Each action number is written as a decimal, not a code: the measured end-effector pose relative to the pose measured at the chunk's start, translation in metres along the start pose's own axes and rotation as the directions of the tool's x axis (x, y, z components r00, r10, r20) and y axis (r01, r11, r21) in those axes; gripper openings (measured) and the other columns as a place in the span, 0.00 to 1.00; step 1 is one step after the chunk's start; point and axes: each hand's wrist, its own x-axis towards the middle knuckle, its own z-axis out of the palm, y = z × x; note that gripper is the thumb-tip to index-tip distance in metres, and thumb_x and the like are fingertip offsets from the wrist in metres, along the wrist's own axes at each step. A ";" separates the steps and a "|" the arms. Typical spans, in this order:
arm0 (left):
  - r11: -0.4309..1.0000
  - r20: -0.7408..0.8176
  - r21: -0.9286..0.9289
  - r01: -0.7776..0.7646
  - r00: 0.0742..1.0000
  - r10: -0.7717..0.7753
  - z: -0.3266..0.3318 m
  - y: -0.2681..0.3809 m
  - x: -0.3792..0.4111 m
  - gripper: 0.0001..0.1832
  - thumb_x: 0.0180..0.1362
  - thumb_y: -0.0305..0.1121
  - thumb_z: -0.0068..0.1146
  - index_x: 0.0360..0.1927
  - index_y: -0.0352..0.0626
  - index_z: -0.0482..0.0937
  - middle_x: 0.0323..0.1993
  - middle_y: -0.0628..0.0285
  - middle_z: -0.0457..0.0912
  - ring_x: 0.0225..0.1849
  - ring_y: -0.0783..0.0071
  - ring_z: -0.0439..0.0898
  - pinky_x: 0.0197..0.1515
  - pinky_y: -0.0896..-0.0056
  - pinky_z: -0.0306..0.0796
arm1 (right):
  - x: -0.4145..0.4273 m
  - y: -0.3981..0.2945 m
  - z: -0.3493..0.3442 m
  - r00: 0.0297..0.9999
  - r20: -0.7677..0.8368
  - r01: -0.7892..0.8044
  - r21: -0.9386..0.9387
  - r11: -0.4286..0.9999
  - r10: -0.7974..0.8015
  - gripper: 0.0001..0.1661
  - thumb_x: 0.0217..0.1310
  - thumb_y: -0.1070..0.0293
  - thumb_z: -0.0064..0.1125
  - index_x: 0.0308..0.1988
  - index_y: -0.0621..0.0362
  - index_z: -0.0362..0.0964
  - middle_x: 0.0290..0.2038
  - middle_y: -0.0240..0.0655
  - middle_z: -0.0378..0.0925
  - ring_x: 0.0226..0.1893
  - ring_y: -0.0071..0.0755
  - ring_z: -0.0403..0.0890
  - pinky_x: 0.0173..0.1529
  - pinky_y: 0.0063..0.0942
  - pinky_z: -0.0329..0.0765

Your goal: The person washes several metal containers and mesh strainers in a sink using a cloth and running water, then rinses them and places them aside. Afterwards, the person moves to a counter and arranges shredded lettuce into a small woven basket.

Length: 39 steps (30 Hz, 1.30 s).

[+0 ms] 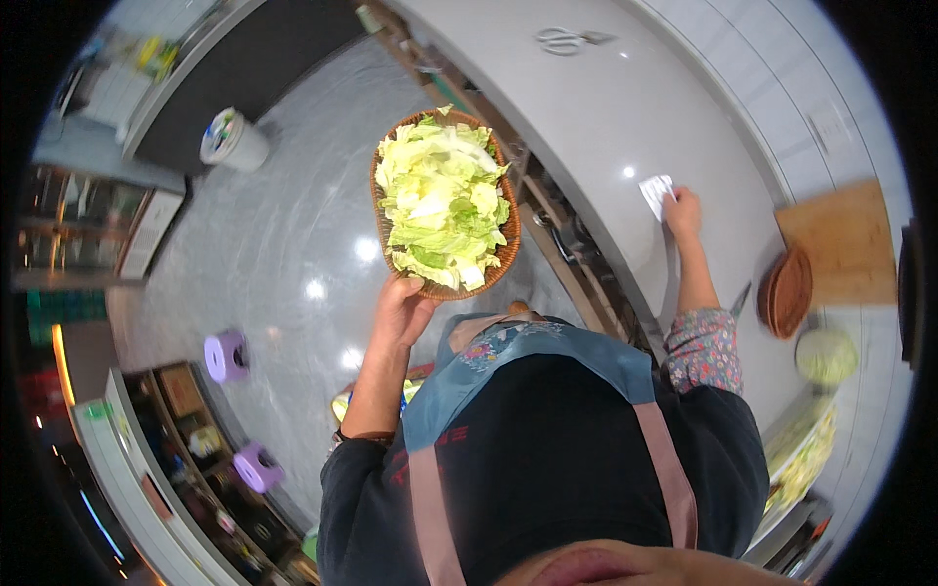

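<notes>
My left hand (404,308) grips the near end of an oval woven basket (511,256), its thumb over the rim. Torn cabbage leaves (443,198) heap the basket up to its edge. It is held out over the floor, beside the counter. On the right, my right hand (683,211) reaches over the grey countertop (586,110) and pinches a small white slip of paper (654,194) that bears print. Whether the slip touches the counter I cannot tell.
Kitchen scissors (568,41) lie farther along the counter. Nearer, by the wall, are a knife (741,299), brown woven baskets (785,293), a wooden cutting board (843,242) and a whole cabbage (826,355). Purple stools (226,357) and a white bin (238,143) stand on the floor.
</notes>
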 end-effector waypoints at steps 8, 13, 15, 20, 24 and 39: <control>0.999 -0.023 0.036 0.033 0.999 -0.033 -0.005 0.006 -0.003 0.35 0.45 0.33 0.52 0.59 0.35 0.58 0.56 0.53 0.67 0.55 0.58 0.70 0.54 0.54 0.67 | -0.019 -0.092 -0.073 0.989 -0.090 0.146 0.680 0.719 -0.116 0.23 0.50 0.69 0.59 0.48 0.56 0.65 0.41 0.37 0.72 0.38 0.27 0.73 0.43 0.25 0.70; 1.000 -0.062 0.025 -0.006 0.998 0.008 0.004 -0.006 0.011 0.35 0.44 0.35 0.55 0.58 0.35 0.60 0.56 0.53 0.68 0.55 0.57 0.69 0.55 0.53 0.66 | -0.012 -0.182 -0.121 0.925 -0.042 0.199 0.899 0.389 -0.378 0.28 0.49 0.74 0.60 0.51 0.53 0.62 0.40 0.32 0.70 0.41 0.24 0.72 0.44 0.22 0.71; 0.997 -0.065 0.061 -0.055 0.996 0.059 -0.008 -0.010 0.009 0.36 0.44 0.35 0.55 0.58 0.34 0.59 0.56 0.53 0.67 0.55 0.56 0.69 0.56 0.52 0.65 | -0.013 -0.199 -0.125 0.891 0.027 0.172 0.904 0.391 -0.453 0.22 0.48 0.73 0.61 0.45 0.53 0.66 0.40 0.31 0.70 0.41 0.23 0.71 0.44 0.22 0.71; 0.983 -0.133 0.102 -0.155 0.977 0.168 0.000 -0.026 0.008 0.37 0.44 0.34 0.53 0.60 0.36 0.57 0.57 0.54 0.67 0.56 0.56 0.68 0.56 0.53 0.64 | 0.001 -0.211 -0.118 0.771 0.008 0.204 0.944 0.259 -0.637 0.09 0.51 0.73 0.59 0.36 0.56 0.71 0.41 0.27 0.66 0.39 0.20 0.71 0.40 0.17 0.69; 0.982 -0.199 0.053 -0.181 0.962 0.188 0.001 -0.043 0.006 0.37 0.43 0.34 0.53 0.60 0.37 0.58 0.57 0.54 0.67 0.56 0.57 0.68 0.56 0.52 0.64 | 0.011 -0.210 -0.119 0.677 0.030 0.153 0.972 0.181 -0.735 0.08 0.56 0.70 0.53 0.37 0.58 0.71 0.39 0.28 0.67 0.38 0.19 0.71 0.41 0.17 0.68; 0.929 -0.442 0.081 -0.360 0.823 0.357 0.013 -0.069 0.012 0.37 0.41 0.30 0.55 0.58 0.36 0.58 0.54 0.53 0.68 0.55 0.58 0.69 0.57 0.57 0.65 | 0.079 -0.225 -0.090 0.447 0.086 -0.275 0.960 -0.046 -0.890 0.22 0.63 0.60 0.31 0.40 0.61 0.71 0.38 0.33 0.72 0.39 0.23 0.72 0.44 0.24 0.70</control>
